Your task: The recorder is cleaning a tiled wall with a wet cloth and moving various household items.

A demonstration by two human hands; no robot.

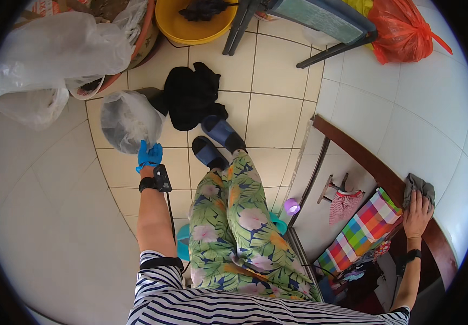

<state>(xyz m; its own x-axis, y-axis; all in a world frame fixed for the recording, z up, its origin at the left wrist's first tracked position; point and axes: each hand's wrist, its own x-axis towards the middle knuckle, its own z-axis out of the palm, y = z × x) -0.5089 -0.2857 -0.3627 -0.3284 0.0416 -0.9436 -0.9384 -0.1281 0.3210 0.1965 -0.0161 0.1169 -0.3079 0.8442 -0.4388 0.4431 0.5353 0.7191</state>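
Note:
My left hand (149,155), in a blue disposable glove, is at the near rim of a bin lined with a clear plastic bag (131,122). Whether its fingers grip the liner cannot be told. On the right, my bare right hand (417,213) presses on a crumpled grey cloth (419,190) against the dark red wooden door frame (360,156). A black cloth (191,95) lies on the tiled floor beside the bin, touching the tip of one blue slipper (219,128).
A yellow bucket (195,34) and a folding chair (323,20) stand ahead. Plastic bags (59,53) cover a large pot at upper left. A red bag (400,32) is at upper right. Checked fabric (360,231) hangs below the frame, near a purple roll (291,206).

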